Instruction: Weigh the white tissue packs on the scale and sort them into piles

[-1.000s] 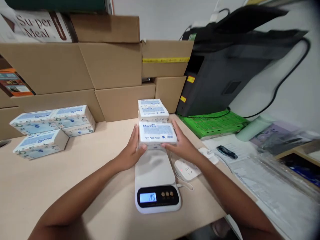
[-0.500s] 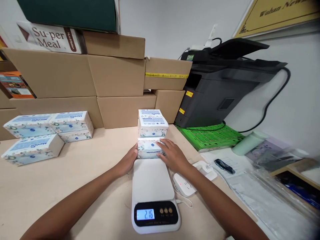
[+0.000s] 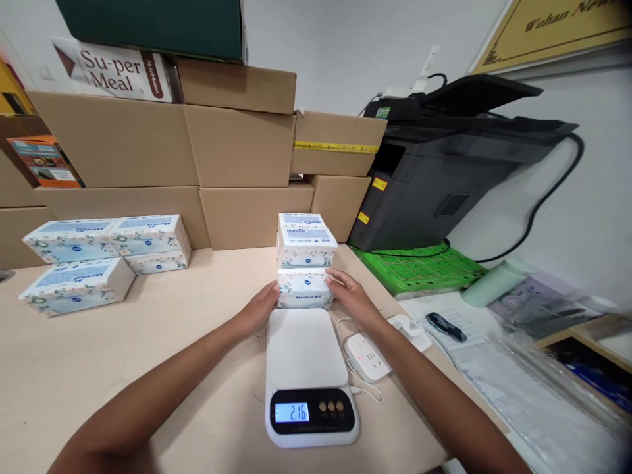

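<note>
Surface (image 3: 59, 362): pale wood-grain | between left grip (image 3: 261, 306) and right grip (image 3: 350, 293): Manhua tissue pack (image 3: 305, 289) | beyond: rear tissue packs (image 3: 307, 253), cardboard cartons (image 3: 254, 214) | well left: grouped tissue packs (image 3: 74, 283) | nearer: digital scale (image 3: 311, 375) | right: power strip (image 3: 368, 357)

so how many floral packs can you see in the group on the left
4 show: the back-left pack, the back-right pack, the pack beneath it and the front pack. More may be hidden behind or below.

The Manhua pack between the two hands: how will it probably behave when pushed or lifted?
The pack between the left hand and right hand probably keeps its block shape when lifted, since its edges look straight. Pushed, it would likely slide rather than roll, as its visible front is flat and wider than tall.
</note>
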A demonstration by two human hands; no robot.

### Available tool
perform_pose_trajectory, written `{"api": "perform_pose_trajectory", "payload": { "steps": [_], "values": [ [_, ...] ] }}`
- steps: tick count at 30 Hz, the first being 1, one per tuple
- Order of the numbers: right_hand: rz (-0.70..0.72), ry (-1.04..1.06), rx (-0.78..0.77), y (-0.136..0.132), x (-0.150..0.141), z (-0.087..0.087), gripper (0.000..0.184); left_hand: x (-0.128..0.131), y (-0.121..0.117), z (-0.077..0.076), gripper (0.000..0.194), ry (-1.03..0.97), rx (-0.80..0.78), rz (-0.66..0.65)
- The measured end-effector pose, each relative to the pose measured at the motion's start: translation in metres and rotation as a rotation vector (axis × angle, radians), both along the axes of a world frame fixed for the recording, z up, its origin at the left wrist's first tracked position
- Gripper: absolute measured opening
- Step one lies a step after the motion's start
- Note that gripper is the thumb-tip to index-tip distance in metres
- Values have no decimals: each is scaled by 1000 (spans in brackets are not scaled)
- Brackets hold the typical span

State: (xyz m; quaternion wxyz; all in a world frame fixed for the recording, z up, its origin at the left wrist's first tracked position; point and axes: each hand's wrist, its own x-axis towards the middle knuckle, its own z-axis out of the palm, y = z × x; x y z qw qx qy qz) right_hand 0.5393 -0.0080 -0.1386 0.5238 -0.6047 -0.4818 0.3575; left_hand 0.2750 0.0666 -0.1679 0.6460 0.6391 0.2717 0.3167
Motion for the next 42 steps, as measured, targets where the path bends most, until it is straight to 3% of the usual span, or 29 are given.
{"api": "perform_pose_trajectory", "payload": {
  "steps": [3,8,15,19,22,25,32,42],
  "values": [
    [28,154,-143,-2,-2,4,78,3,-8,8,81,48,-102,33],
    [124,184,-201,-16,-4,5,64,-2,-15,10,69,138,-179,126],
    [265,94,-183,-29,9,7,95,-21,-19,16,60,251,-217,134],
    [212,-183,-56,-31,8,3,109,-16,-25,17,73,174,34,63],
    [128,-575,-9,-32,2,-5,93,-12,-26,11,77,157,179,2],
    [124,-811,-89,-33,-2,-6,77,-10,-24,5,75,157,194,9],
    [81,-1082,-210,-27,-11,10,73,-9,-10,8,74,288,201,72],
    [73,-1195,-262,-22,-13,27,69,-10,-5,3,87,342,281,128]
  ]
}}
